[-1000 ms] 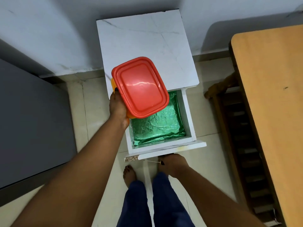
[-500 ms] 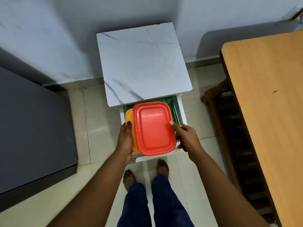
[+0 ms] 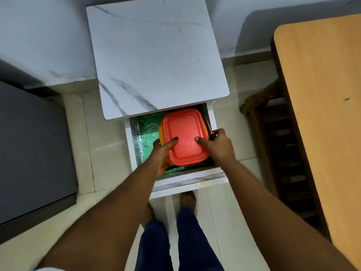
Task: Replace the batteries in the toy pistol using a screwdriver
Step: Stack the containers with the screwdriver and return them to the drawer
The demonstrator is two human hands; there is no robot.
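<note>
An orange plastic box with a red lid (image 3: 183, 132) sits inside the open drawer (image 3: 187, 179) of a white marble-patterned cabinet (image 3: 154, 55), on a green liner (image 3: 146, 132). My left hand (image 3: 163, 151) grips the box's left side with the thumb on the lid. My right hand (image 3: 216, 145) grips the right side, thumb on the lid, and also holds a thin screwdriver (image 3: 209, 128) with a black handle, its shaft pointing toward the back of the drawer. No toy pistol or batteries show.
A wooden table (image 3: 322, 114) stands at the right, with a dark wooden chair (image 3: 273, 133) beside it. A dark grey cabinet (image 3: 29, 143) is at the left. My feet (image 3: 188, 198) stand on the tiled floor just below the drawer front.
The box came down from above the cabinet top into the drawer. My right hand rose from the drawer front to the box's right side.
</note>
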